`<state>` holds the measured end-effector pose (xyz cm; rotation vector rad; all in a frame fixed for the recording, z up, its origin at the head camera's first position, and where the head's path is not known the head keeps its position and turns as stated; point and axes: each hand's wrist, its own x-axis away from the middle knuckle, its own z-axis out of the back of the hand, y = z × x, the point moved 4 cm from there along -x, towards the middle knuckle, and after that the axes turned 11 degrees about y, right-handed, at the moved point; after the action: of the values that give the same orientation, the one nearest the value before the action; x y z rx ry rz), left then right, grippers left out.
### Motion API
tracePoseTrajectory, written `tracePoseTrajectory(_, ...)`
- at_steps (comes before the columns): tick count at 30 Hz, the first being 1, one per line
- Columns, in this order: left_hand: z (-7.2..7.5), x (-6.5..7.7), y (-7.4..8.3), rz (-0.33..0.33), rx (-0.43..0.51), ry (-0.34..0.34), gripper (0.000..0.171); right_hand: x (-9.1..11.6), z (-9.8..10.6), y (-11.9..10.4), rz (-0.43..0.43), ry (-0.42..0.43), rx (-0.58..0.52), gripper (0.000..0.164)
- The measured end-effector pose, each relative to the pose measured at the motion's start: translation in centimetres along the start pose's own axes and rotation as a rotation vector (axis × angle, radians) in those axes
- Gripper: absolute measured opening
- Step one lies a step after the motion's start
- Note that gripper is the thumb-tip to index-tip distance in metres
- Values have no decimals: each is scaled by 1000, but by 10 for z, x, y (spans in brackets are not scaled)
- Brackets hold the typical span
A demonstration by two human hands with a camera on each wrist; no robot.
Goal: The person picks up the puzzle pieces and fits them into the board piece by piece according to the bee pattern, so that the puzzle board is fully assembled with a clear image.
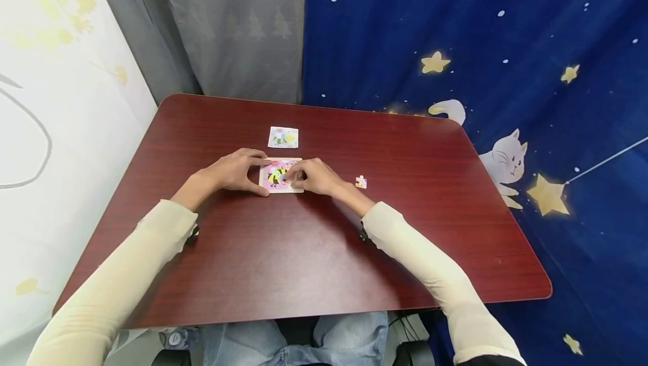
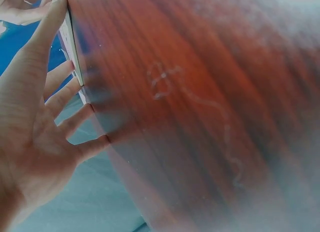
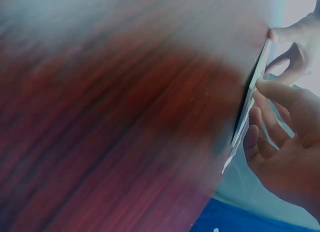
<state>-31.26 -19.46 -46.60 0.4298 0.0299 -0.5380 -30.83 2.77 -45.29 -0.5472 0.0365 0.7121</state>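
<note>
A small jigsaw puzzle [image 1: 277,177] with a pink and yellow bee picture lies in a pale frame near the table's middle. At its left side my left hand [image 1: 236,170] rests, thumb by the lower corner and fingers by the top edge. Those fingers look straight and spread in the left wrist view. My right hand [image 1: 316,177] bends over the puzzle's right part, fingertips down on the picture, hiding some of it. In the right wrist view its thumb [image 3: 272,87] touches the board's near edge. I cannot tell whether a piece is between its fingertips.
One loose puzzle piece [image 1: 361,182] lies right of my right hand. Beyond the puzzle is a picture card [image 1: 283,137] with a paler bee image. The reddish-brown table [image 1: 263,265] has rounded corners; curtains and a pale wall stand around it.
</note>
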Motion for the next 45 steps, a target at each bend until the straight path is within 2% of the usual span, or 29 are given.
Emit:
tracePoseTrajectory(26,0,3,-1,-5,-7,3,99,30,35,47,-81,62,5,27)
tracePoseTrajectory(45,-1,2,-1,-8,-5,13,99,64,63,86,-202,91,10,29)
